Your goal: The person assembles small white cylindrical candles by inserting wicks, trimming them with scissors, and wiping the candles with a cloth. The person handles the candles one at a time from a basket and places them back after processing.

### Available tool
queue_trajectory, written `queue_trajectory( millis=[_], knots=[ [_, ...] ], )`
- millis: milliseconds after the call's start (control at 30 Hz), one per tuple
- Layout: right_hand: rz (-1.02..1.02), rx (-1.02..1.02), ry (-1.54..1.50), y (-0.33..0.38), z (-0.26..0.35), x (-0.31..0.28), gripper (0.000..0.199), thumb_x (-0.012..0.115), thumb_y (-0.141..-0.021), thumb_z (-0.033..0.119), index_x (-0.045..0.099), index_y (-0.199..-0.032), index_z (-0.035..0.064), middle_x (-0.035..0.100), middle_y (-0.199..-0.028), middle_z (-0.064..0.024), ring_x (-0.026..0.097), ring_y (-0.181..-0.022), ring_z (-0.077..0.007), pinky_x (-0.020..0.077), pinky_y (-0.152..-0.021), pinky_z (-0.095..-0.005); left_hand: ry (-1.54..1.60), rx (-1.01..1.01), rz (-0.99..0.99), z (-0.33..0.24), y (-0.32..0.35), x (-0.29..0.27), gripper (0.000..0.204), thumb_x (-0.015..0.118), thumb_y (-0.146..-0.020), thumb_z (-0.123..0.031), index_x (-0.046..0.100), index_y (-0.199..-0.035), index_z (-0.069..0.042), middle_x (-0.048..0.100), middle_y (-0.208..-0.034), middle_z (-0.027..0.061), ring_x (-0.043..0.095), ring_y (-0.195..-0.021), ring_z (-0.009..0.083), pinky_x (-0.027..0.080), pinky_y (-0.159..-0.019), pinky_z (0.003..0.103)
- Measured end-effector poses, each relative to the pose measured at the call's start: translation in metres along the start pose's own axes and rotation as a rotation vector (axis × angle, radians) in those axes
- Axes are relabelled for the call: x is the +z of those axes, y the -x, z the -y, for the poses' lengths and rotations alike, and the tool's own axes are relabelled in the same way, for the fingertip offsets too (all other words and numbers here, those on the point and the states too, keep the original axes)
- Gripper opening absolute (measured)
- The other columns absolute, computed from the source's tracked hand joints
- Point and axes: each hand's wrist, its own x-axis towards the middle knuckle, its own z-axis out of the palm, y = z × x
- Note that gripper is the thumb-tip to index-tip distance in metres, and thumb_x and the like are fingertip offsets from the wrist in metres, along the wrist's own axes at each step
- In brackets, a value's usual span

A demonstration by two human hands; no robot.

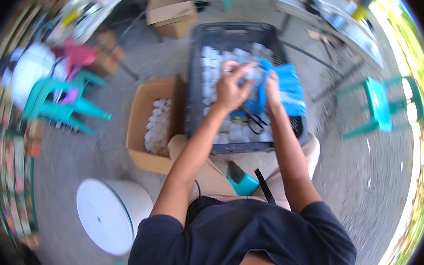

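Blue plastic (291, 90), apparently a bag or wrapper, hangs above the right half of the black crate (233, 148), partly over its right rim. The right hand (272, 90) seems closed on its left edge, fingers mostly hidden. The left hand (235, 88) is just left of it, fingers partly spread and reaching right; blur hides whether they pinch anything. The step in hand looks like handling or opening the plastic; the next move seems to call for a steady right grip and a free left hand at the edge. Both forearms reach far from the near side, wrists close together. Below lie white pieces (209, 76) and, nearer, black-handled scissors (257, 124). Left of the crate stands a brown carton (147, 161) holding similar pieces.
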Motion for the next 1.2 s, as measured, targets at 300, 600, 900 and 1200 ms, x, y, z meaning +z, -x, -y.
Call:
queue_trajectory(
  millis=[300,600,900,1200],
  knots=[
    [0.217,0.665,-0.071,0.006,0.009,0.002,0.043,0.046,-0.096,0.026,0.048,-0.13,-0.0003,0.057,-0.123,-0.0124,0.059,-0.105,-0.0223,0.0484,-0.092,-0.0361,-0.329,-0.084,-0.044,0.002,0.05,-0.007,0.052,0.073,-0.063,-0.018,0.051,-0.109,-0.008,0.054,-0.105,0.012,0.063,-0.084,0.0309,0.051,-0.065,0.044],
    [0.481,0.215,0.447,0.006,0.005,-0.002,0.045,0.055,-0.088,0.017,0.05,-0.13,0.0005,0.057,-0.124,-0.012,0.056,-0.112,-0.0251,0.0444,-0.096,-0.0408,-0.16,-0.363,-0.105,0.006,0.057,-0.007,0.055,0.074,-0.057,-0.021,0.047,-0.101,-0.002,0.061,-0.084,0.0178,0.063,-0.075,0.0385,0.05,-0.064,0.046],
    [0.375,0.046,0.417,0.005,0.005,0.001,0.049,0.052,-0.095,0.033,0.047,-0.133,0.0033,0.047,-0.131,-0.0135,0.053,-0.114,-0.0251,0.0435,-0.098,-0.0426,0.251,-0.509,-0.105,0.022,0.051,0.007,0.035,0.064,-0.071,-0.02,0.063,-0.102,-0.005,0.067,-0.092,0.0171,0.064,-0.091,0.0351,0.049,-0.078,0.043],
    [0.293,0.01,0.336,0.012,0.014,0.009,0.057,0.05,-0.093,0.034,0.038,-0.139,0.003,0.049,-0.129,-0.0161,0.055,-0.11,-0.0269,0.0481,-0.093,-0.0413,0.476,-0.459,-0.137,0.041,0.046,0.017,0.028,0.061,-0.078,-0.018,0.066,-0.101,-0.003,0.068,-0.094,0.0158,0.064,-0.089,0.0287,0.047,-0.079,0.04]
  ],
)
